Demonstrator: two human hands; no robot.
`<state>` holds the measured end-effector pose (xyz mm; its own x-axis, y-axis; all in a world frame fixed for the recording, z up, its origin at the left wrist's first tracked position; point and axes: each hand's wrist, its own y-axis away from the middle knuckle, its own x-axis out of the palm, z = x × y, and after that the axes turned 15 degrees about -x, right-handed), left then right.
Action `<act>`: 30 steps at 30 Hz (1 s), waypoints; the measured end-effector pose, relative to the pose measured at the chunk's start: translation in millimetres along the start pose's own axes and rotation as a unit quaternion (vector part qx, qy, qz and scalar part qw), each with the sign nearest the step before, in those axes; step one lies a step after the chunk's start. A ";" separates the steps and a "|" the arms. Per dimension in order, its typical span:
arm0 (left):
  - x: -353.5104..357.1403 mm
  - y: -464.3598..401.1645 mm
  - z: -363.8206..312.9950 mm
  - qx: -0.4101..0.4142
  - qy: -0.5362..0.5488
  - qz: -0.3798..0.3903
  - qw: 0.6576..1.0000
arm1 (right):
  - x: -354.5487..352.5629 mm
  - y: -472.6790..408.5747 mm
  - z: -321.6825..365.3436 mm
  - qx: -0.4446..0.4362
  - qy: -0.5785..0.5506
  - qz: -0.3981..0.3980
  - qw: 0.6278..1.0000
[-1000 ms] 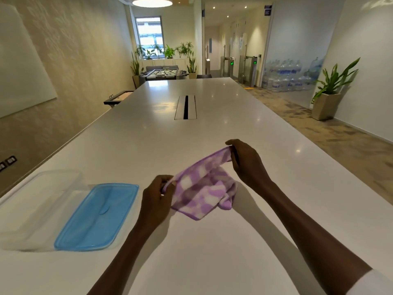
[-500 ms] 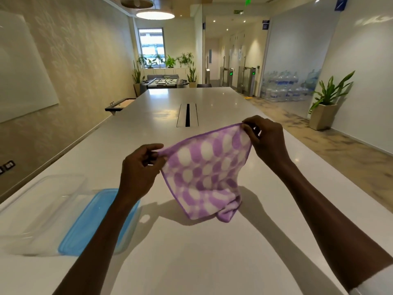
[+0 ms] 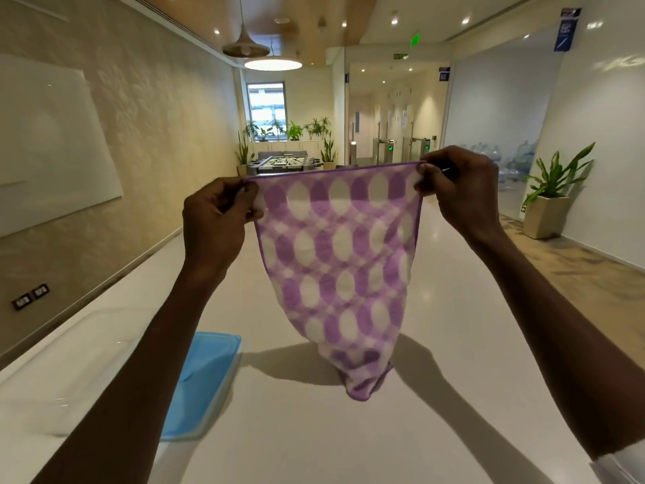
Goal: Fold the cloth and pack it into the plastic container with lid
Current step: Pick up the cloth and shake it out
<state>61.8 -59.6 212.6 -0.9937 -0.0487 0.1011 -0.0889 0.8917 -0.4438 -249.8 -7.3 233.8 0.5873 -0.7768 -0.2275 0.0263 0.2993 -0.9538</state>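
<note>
A purple and white patterned cloth (image 3: 335,270) hangs stretched in the air above the white table (image 3: 436,344). My left hand (image 3: 216,221) pinches its top left corner and my right hand (image 3: 460,190) pinches its top right corner. The cloth's bottom end hangs gathered to a point, close to the table top. A clear plastic container (image 3: 66,372) stands at the near left of the table. Its blue lid (image 3: 206,379) lies beside it on the right, partly hidden by my left forearm.
The long white table runs away from me toward a foosball table (image 3: 282,162) and potted plants. A wall with a whiteboard (image 3: 45,144) is on the left. A potted plant (image 3: 548,204) stands on the floor at the right.
Both hands have risen and moved apart with the cloth, lifting it off the table and spreading it from a crumpled bunch into a flat hanging sheet.
</note>
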 end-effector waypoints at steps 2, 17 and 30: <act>0.3 -4.2 -12.2 0.012 0.009 -0.009 1.000 | -3.5 -9.1 6.8 -0.008 -0.002 -0.017 1.000; 1.1 -35.1 -56.5 0.041 -0.002 -0.056 0.998 | -7.4 -51.9 16.6 -0.050 -0.022 -0.075 0.996; 15.3 -106.2 8.4 -0.102 -0.015 0.011 0.995 | 37.9 -54.6 -45.2 0.076 -0.004 0.050 0.996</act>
<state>55.5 -158.9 253.8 -0.9971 -0.0394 0.0650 -0.0548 0.9653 -0.2553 -265.5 -78.1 268.4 0.5992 -0.7344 -0.3187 0.0882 0.4562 -0.8855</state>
